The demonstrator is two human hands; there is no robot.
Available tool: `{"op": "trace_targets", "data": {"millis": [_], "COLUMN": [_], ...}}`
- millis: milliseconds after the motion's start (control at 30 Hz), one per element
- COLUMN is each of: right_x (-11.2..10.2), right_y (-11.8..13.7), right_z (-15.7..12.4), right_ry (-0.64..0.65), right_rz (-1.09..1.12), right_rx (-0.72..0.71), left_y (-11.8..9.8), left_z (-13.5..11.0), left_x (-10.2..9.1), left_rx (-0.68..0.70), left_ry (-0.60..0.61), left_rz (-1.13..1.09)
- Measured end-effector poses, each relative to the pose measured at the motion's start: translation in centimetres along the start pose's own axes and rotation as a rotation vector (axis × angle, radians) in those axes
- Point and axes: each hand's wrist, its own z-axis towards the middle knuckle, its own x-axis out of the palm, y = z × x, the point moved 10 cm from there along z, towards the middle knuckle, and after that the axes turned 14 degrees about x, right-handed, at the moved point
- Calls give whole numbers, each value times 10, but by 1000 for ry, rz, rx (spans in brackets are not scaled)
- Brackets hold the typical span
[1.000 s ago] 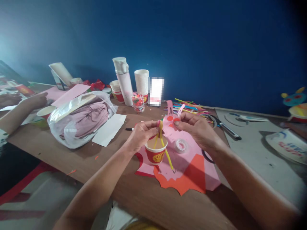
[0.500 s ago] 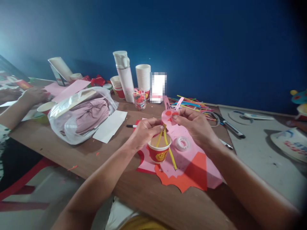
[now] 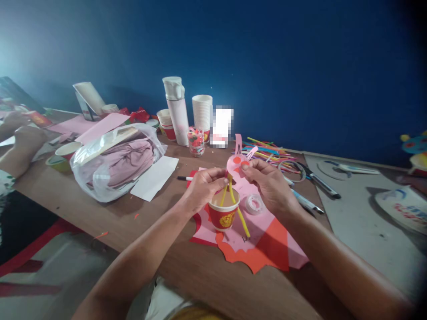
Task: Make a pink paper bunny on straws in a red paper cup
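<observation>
A round pink paper rabbit face with long ears and orange spots is pinched at its right edge by my right hand. Just below the face, my left hand grips the top of a bent yellow pipe cleaner between thumb and fingers. One end of it runs down inside a red and white paper cup; the other hangs outside the rim. Beneath the cup lie pink paper and scalloped orange paper. To the cup's right sits a clear roll of tape.
Behind my hands stand a flask, stacked paper cups, a jar of scraps and colourful pipe cleaners. Utility knives lie right. A plastic bag holds cloth at left, near another person's arm.
The camera view has shifted slightly, so most of the table appears a little lower. Both hands keep their holds, and the rabbit face has turned slightly.
</observation>
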Motion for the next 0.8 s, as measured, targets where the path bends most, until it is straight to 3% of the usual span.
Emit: {"op": "trace_targets", "data": {"millis": [800], "right_x": [5], "right_y": [10], "right_z": [-3], "right_ry": [12], "right_rz": [-63], "right_rx": [-45], "left_y": [0], "left_z": [-1], "left_x": [2], "left_rx": [-11], "left_ry": [6], "left_rz": [30]}}
